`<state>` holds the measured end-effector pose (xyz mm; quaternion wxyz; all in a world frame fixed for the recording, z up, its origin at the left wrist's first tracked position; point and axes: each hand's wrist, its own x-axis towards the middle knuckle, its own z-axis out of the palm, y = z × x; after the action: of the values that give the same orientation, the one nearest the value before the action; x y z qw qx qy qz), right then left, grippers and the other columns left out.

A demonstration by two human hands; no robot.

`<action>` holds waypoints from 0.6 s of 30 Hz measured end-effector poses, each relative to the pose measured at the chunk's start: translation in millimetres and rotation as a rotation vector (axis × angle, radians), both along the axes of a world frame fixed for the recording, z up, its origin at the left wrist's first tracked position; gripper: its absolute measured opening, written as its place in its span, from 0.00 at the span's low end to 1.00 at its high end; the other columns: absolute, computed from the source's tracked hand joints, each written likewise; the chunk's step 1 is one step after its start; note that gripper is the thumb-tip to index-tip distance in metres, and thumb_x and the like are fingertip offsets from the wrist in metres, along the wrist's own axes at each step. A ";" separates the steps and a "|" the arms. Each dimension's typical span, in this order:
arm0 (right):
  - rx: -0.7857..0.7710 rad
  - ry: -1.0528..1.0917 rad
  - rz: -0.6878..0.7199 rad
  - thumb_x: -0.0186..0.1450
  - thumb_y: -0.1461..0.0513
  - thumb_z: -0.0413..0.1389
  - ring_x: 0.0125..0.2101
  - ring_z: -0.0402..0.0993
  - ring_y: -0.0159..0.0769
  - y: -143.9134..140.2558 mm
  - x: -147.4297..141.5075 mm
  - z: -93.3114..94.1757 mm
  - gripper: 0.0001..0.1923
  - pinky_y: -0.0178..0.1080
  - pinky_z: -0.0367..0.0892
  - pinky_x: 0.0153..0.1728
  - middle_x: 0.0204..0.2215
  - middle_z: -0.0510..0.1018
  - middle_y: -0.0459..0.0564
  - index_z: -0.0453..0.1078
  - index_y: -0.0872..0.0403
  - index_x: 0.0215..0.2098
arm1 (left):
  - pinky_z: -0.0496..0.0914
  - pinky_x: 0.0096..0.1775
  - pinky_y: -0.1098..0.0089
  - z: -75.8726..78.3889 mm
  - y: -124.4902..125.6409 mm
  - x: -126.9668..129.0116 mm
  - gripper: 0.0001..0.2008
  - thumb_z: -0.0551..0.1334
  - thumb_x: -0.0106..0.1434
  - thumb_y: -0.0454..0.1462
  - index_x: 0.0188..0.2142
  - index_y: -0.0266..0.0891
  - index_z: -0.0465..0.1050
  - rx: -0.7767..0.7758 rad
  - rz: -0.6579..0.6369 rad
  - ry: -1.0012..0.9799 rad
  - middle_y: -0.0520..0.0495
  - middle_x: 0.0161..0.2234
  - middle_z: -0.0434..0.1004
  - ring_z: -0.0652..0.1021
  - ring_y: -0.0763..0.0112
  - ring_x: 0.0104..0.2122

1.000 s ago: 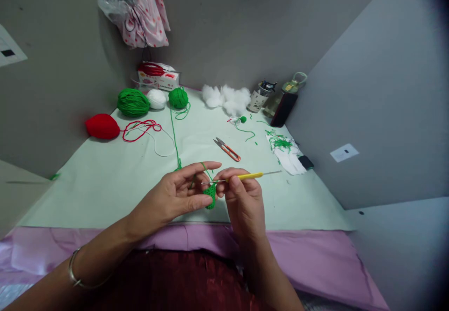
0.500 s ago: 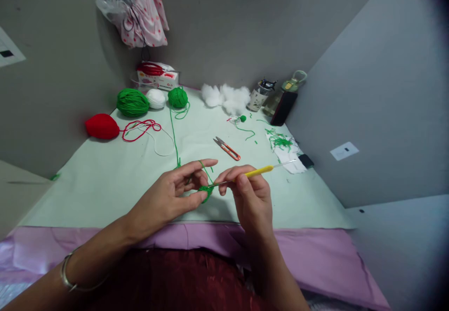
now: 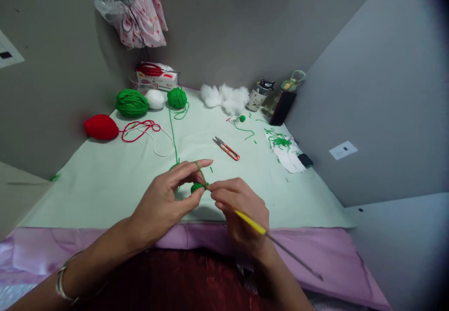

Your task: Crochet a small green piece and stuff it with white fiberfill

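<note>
Since the earlier frame, the crochet hook (image 3: 253,225) has swung from pointing right to pointing back toward the body. The left hand (image 3: 164,201) pinches the green crochet piece (image 3: 197,187) between thumb and fingers, the yarn strand (image 3: 172,135) looped over its index finger. The right hand (image 3: 242,208) is closed around the hook. Risk: slack yarn could let the working loop slip off.

Dim, even indoor light; wide-angle bending, dark vignette at right edge.

Crochet hook (image 3: 261,230): yellow plastic grip, thin metal shaft. Crochet piece (image 3: 197,187): fuzzy green yarn. Surface (image 3: 105,184): matt pale-green sheet. Snips (image 3: 226,148): metal blades.
</note>
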<state>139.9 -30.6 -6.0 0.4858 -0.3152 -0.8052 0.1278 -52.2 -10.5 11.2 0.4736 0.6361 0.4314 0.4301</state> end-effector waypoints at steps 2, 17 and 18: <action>0.056 0.018 -0.063 0.72 0.71 0.55 0.41 0.81 0.39 -2.2 -2.5 -5.2 0.16 0.43 0.77 0.38 0.44 0.85 0.54 0.75 0.48 0.52 | 0.74 0.52 0.64 1.2 -0.9 0.6 0.21 0.66 0.64 0.36 0.57 0.41 0.78 -0.011 0.016 -0.032 0.49 0.38 0.78 0.79 0.66 0.41; -0.063 0.320 -0.129 0.74 0.68 0.54 0.41 0.82 0.41 1.8 -9.4 -13.8 0.14 0.47 0.77 0.40 0.40 0.85 0.50 0.78 0.45 0.49 | 0.74 0.51 0.65 -4.6 1.4 -1.7 0.23 0.69 0.64 0.40 0.59 0.42 0.76 -0.162 -0.039 -0.089 0.49 0.39 0.74 0.78 0.67 0.42; -0.110 0.375 -0.108 0.74 0.67 0.53 0.39 0.81 0.40 2.5 -9.9 -12.4 0.14 0.46 0.77 0.39 0.40 0.85 0.50 0.78 0.45 0.48 | 0.74 0.52 0.65 -5.4 1.6 -2.9 0.23 0.69 0.64 0.40 0.59 0.44 0.77 -0.181 -0.048 -0.112 0.49 0.39 0.75 0.78 0.66 0.43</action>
<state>130.0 -28.1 -18.5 0.6154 -0.3544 -0.6745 0.2019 -55.0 -8.9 5.8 0.5626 0.5757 0.4260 0.4129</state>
